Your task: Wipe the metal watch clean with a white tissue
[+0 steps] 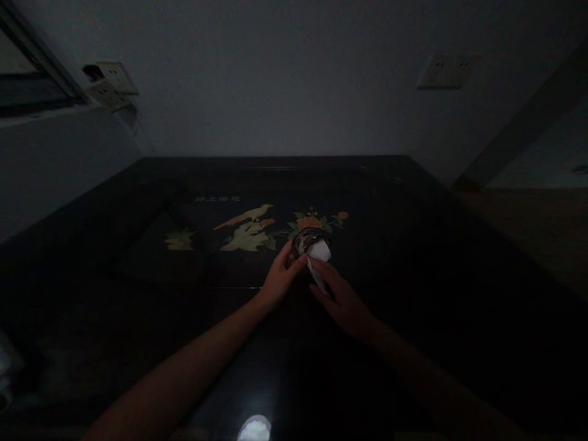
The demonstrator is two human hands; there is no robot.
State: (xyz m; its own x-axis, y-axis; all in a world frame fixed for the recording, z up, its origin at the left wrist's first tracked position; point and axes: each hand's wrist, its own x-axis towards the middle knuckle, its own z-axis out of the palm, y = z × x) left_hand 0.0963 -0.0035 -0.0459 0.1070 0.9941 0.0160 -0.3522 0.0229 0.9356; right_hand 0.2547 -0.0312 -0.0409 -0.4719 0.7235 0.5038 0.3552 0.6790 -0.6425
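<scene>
My left hand [279, 274] is closed on the near left side of a round, dark, shiny glass-like dish [298, 244], tilted above the black tabletop [285, 343]. A white tissue or piece of paper [320, 250] lies against the dish's inside. Its lower end hangs between the fingers of my right hand [342, 297], which pinches it at the dish's near edge. In this dim light I cannot tell the dish's exact kind. Behind it, the tabletop carries an inlaid picture of a bird [257, 213] and orange flowers [310, 222].
Wall sockets sit at the left [117, 76] and right [445, 71] above the table. A round pale thing [255, 429] shows at the bottom edge, its kind unclear. At the far left edge is a whitish object [4, 361], partly cut off.
</scene>
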